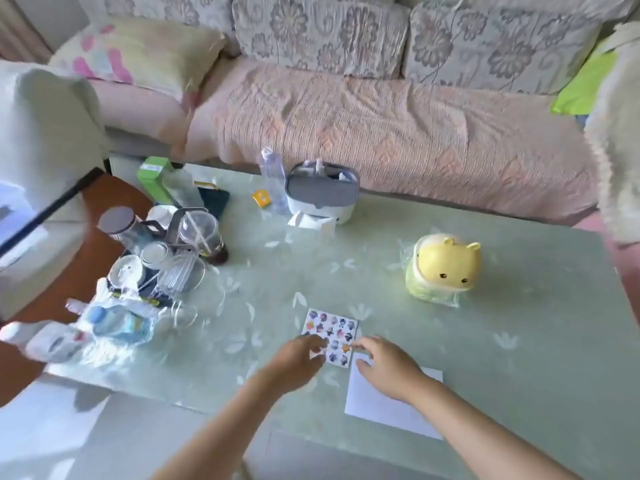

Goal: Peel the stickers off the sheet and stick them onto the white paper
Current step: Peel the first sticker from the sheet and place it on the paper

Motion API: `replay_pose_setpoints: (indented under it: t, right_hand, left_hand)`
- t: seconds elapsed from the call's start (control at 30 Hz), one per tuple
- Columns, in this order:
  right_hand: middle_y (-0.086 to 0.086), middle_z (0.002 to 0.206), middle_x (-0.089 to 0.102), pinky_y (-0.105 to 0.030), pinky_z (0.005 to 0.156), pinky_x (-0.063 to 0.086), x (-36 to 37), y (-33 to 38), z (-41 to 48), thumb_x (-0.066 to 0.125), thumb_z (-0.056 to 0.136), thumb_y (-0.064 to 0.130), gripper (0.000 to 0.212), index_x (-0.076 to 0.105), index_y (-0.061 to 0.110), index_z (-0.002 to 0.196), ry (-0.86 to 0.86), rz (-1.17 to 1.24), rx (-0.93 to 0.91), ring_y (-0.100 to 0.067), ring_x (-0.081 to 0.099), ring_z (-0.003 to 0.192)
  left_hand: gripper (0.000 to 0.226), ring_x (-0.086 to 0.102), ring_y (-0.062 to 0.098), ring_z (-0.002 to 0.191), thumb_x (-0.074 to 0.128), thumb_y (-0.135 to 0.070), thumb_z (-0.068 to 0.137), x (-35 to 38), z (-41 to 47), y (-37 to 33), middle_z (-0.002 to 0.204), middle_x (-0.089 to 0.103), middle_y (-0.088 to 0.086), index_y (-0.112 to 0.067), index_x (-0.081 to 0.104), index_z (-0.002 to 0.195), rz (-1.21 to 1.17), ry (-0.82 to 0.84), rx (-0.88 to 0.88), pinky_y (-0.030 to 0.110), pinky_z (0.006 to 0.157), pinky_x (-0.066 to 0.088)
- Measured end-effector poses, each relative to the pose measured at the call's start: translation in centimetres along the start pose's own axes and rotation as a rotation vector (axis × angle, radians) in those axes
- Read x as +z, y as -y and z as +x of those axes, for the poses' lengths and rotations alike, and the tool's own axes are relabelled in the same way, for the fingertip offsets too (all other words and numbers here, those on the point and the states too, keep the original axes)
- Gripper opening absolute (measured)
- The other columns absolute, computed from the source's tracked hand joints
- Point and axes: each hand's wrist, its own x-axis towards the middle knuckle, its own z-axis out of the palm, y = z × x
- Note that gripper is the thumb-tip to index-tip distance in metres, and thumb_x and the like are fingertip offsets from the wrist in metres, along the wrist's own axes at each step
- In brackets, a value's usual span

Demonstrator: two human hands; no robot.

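A small sticker sheet [330,332] with several colourful stickers lies flat on the pale green table [502,323], near its front middle. My left hand [298,358] rests on the sheet's lower left part, fingers bent onto it. My right hand [384,365] reaches in from the right, its fingertips at an orange sticker on the sheet's right edge; the blur hides whether they pinch it. A white paper [377,407] lies just right of and below the sheet, partly under my right hand and wrist.
A yellow bear-shaped container [446,268] stands to the back right. A grey and white tissue box [322,192] and a clear bottle [273,174] stand at the back. Cups, glasses and a jug [173,251] crowd the left side. A sofa [381,126] runs behind the table.
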Motion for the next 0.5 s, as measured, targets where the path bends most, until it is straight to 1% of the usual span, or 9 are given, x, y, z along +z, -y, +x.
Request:
replay_pose_setpoints:
  t: [0.03,0.1,0.13,0.2,0.27,0.33,0.4,0.43,0.5]
  right_hand:
    - [0.007,0.135,0.055,-0.027,0.098,0.043,0.9,-0.5,1.9,0.057,0.096,0.034,0.04,0.056,0.03,0.135,-0.046,-0.029,-0.057,-0.015,0.054,0.124]
    - [0.006,0.139,0.053,-0.031,0.102,0.042,2.3,-1.4,5.6,0.06,0.093,0.041,0.048,0.053,0.028,0.138,-0.068,-0.129,-0.094,-0.018,0.051,0.129]
    - [0.005,0.14,0.051,-0.033,0.104,0.04,2.7,-1.7,7.2,0.061,0.091,0.046,0.055,0.051,0.027,0.141,-0.096,-0.198,-0.099,-0.02,0.049,0.131]
    - [0.002,0.145,0.047,-0.037,0.106,0.038,4.2,-2.7,9.9,0.06,0.085,0.064,0.077,0.041,0.024,0.148,-0.145,-0.347,-0.108,-0.024,0.045,0.134]
    - [-0.001,0.144,0.044,-0.039,0.105,0.038,5.2,-3.9,11.6,0.049,0.071,0.085,0.104,0.034,0.022,0.152,-0.212,-0.498,-0.094,-0.025,0.042,0.133]
    - [0.0,0.14,0.042,-0.04,0.103,0.037,5.9,-5.0,12.7,0.03,0.055,0.096,0.121,0.035,0.022,0.151,-0.273,-0.574,-0.088,-0.025,0.041,0.13]
    - [0.002,0.137,0.042,-0.04,0.102,0.036,6.5,-6.2,13.2,0.025,0.047,0.098,0.125,0.04,0.025,0.148,-0.325,-0.554,-0.124,-0.023,0.041,0.128]
    - [0.003,0.136,0.042,-0.039,0.103,0.035,6.6,-6.7,13.3,0.026,0.046,0.098,0.123,0.043,0.028,0.146,-0.345,-0.524,-0.134,-0.022,0.041,0.127]
    - [0.006,0.131,0.042,-0.037,0.104,0.034,6.8,-7.6,13.4,0.031,0.046,0.098,0.116,0.048,0.033,0.141,-0.389,-0.494,-0.156,-0.02,0.041,0.125]
  left_hand:
    - [0.032,0.061,0.02,0.115,0.058,-0.027,0.095,0.8,1.7,0.8,0.126,0.065,-0.003,-0.026,0.063,0.126,0.019,-0.025,0.048,0.022,0.09,0.043]
    - [0.037,0.055,0.023,0.123,0.057,-0.027,0.095,1.8,4.7,2.1,0.134,0.059,-0.003,-0.026,0.059,0.132,0.127,-0.054,0.103,0.029,0.097,0.044]
    - [0.04,0.051,0.023,0.126,0.058,-0.027,0.095,1.8,6.1,2.6,0.137,0.056,-0.003,-0.025,0.057,0.135,0.166,-0.099,0.119,0.032,0.099,0.044]
    - [0.05,0.045,0.022,0.13,0.062,-0.031,0.092,2.7,8.5,3.8,0.14,0.051,-0.002,-0.023,0.052,0.14,0.24,-0.151,0.211,0.033,0.102,0.041]
    - [0.064,0.036,0.019,0.138,0.066,-0.04,0.088,3.3,10.6,5.1,0.148,0.043,-0.003,-0.023,0.044,0.146,0.332,-0.213,0.321,0.031,0.11,0.033]
    - [0.089,0.02,0.017,0.148,0.067,-0.056,0.084,3.7,12.0,6.2,0.16,0.027,-0.003,-0.021,0.028,0.156,0.408,-0.22,0.372,0.032,0.119,0.02]
    - [0.113,0.009,0.018,0.151,0.066,-0.071,0.076,4.6,12.6,6.9,0.164,0.013,-0.003,-0.018,0.011,0.159,0.504,-0.176,0.387,0.034,0.123,0.012]
    - [0.119,0.008,0.018,0.15,0.067,-0.074,0.073,5.1,12.8,7.2,0.164,0.012,-0.003,-0.017,0.008,0.16,0.545,-0.173,0.398,0.034,0.123,0.012]
    - [0.118,0.014,0.017,0.147,0.069,-0.077,0.068,5.8,13.1,7.6,0.159,0.019,-0.005,-0.021,0.017,0.159,0.575,-0.214,0.438,0.032,0.122,0.015]
